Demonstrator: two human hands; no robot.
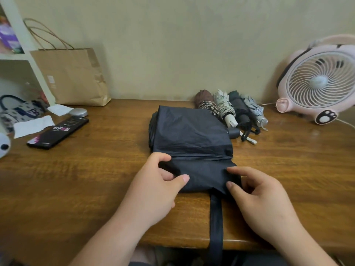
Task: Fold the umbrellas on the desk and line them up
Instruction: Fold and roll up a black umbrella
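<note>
A dark navy umbrella (192, 135) lies flattened on the wooden desk (96, 169), its canopy spread in loose folds. Its strap (216, 217) hangs over the front edge. My left hand (153, 185) pinches the near left fold of the fabric between thumb and fingers. My right hand (259, 198) pinches the near right corner the same way. Behind it, several folded umbrellas lie side by side: a brown one (205, 100), a cream patterned one (224, 106), a black one (240, 110) and a grey striped one (253, 110).
A pink pig-shaped fan (318, 81) stands at the back right. A brown paper bag (73, 77) leans against the wall at the back left. A black box (57, 133), a silver mouse (77, 112), paper scraps (32, 125) and a patterned bag (17, 110) lie at the left.
</note>
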